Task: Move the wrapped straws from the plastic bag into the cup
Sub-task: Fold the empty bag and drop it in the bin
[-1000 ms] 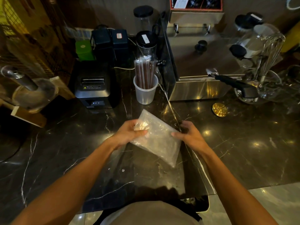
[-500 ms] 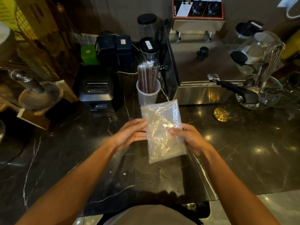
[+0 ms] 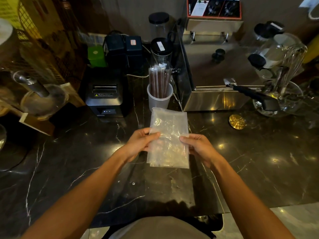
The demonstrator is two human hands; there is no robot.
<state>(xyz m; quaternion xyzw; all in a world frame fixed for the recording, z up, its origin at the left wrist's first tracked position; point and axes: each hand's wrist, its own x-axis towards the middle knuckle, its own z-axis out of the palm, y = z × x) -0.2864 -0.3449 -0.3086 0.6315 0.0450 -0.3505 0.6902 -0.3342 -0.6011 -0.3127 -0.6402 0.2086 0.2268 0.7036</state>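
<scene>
A flat, clear plastic bag [image 3: 168,137] is held upright above the dark marble counter [image 3: 259,161]. My left hand [image 3: 140,144] pinches its left edge with thumb on top. On the bag's right edge, my right hand [image 3: 198,147] pinches the same way. I see nothing inside the bag. Behind it stands a translucent cup [image 3: 159,99] with a bundle of wrapped dark-brown straws [image 3: 159,80] upright in it.
A black receipt printer [image 3: 105,94] sits left of the cup, a steel machine [image 3: 219,80] to its right. Glass jars and a whisk in a bowl [image 3: 283,94] crowd the right back. A gold disc [image 3: 236,121] lies on the counter.
The bag has turned from tilted to upright and straight in front of me. Both hands shifted with it and keep their hold on its edges.
</scene>
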